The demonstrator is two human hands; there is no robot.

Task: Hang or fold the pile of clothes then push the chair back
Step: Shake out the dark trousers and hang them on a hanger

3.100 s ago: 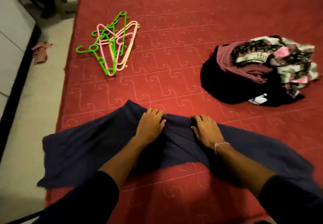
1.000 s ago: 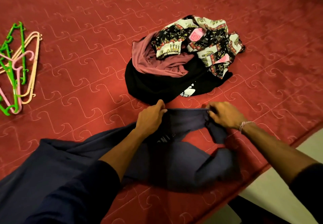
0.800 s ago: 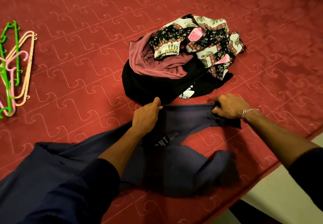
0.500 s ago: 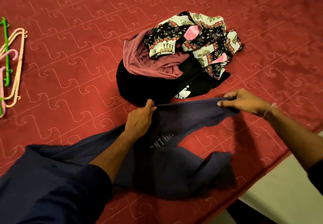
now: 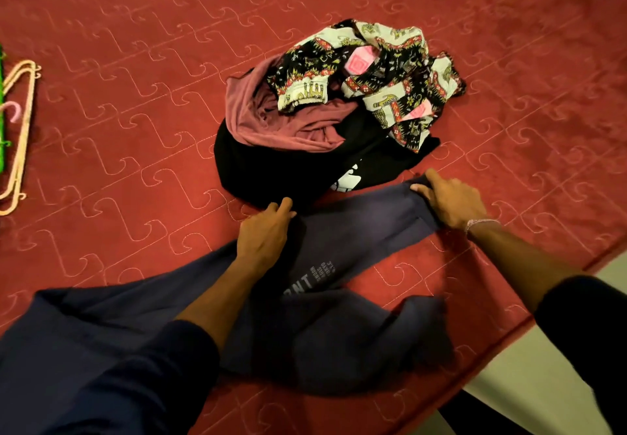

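A navy blue garment (image 5: 349, 251) with grey print lies across the red bed near the front edge. My left hand (image 5: 263, 232) grips its upper edge near the middle. My right hand (image 5: 451, 202) pinches the edge farther right, holding it down on the bed. The cloth between the two hands is stretched into a band. Just behind them sits the pile of clothes (image 5: 325, 112): a black garment at the bottom, a mauve one on it, a patterned black-and-cream one on top. No chair is in view.
The red quilted bed cover (image 5: 135, 61) fills most of the view. Plastic hangers (image 5: 20, 129), cream, pink and green, lie at the far left edge. The bed's front-right edge drops to pale floor (image 5: 529, 383).
My right hand has pulled the garment's edge out to the right and lowered it onto the bed, stretching the cloth. The view has shifted right, away from the hangers.
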